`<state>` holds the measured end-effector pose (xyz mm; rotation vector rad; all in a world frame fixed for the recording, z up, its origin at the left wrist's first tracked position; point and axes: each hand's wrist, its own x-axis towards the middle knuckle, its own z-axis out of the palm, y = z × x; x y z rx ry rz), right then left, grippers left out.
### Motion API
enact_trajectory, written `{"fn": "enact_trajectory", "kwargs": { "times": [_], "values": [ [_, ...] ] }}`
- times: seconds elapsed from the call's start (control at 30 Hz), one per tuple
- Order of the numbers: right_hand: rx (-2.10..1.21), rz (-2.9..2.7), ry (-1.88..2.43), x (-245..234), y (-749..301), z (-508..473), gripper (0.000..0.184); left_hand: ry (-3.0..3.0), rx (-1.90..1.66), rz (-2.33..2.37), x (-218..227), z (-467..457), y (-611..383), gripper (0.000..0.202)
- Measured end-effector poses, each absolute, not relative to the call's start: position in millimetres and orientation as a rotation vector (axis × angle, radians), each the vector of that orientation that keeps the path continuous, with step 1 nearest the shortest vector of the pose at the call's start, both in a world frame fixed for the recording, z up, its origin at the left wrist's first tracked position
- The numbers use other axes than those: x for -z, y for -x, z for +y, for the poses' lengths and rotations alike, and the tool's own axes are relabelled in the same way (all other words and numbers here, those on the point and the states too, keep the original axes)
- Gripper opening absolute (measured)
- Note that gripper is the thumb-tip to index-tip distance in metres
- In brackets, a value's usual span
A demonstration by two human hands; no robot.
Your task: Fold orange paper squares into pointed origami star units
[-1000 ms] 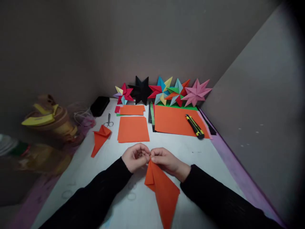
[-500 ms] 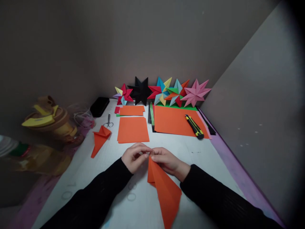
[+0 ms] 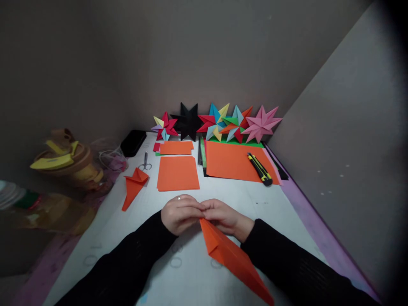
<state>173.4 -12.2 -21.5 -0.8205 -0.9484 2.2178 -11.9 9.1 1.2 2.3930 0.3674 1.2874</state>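
Between my two hands is a folded orange sheet of paper (image 3: 234, 257), pinched at its narrow upper end and slanting down to the right. My left hand (image 3: 182, 214) is closed at that tip, its fingertips partly hidden and touching the right ones. Fingers curled, my right hand (image 3: 221, 216) grips the same end from the other side. Another folded orange paper piece (image 3: 134, 187) lies on the left of the white table (image 3: 159, 272). A stack of orange square sheets (image 3: 177, 173) rests just beyond my hands.
Small scissors (image 3: 145, 163) and a black phone (image 3: 133, 143) lie at the back left. A yellow-black utility knife (image 3: 260, 169) sits on large orange sheets (image 3: 226, 161). Several paper stars, one pink (image 3: 263, 124), lean on the wall. Blurred bottles and a pot (image 3: 75, 163) stand left.
The folded paper has turned, its lower end swinging right and its folded edge now facing me. My left fingers have closed over the tip.
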Motion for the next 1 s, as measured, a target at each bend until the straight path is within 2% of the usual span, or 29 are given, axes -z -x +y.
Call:
{"fn": "enact_trajectory", "kwargs": {
  "times": [0.17, 0.3, 0.5, 0.7, 1.0],
  "values": [
    [-2.202, -1.026, 0.854, 17, -176, -7, 0.022, -2.267, -1.302, 0.453, -2, 8, 13, 0.009],
    [-2.111, -0.932, 0.756, 25, -173, -8, 0.029, -1.920, -1.300, 0.863, 5, 4, 10, 0.004],
    [-1.918, -0.847, 0.756, 29, -166, -11, 0.023, -1.327, -1.300, 1.278, 19, 3, 1, 0.017],
    [-1.618, -0.710, 0.802, 31, -161, -6, 0.014, -1.398, -1.298, 1.191, 18, -4, -6, 0.015],
    [-1.614, -0.690, 0.847, 32, -160, -6, 0.016, -1.819, -1.350, 1.018, 15, -6, 1, 0.005]
  ]
}}
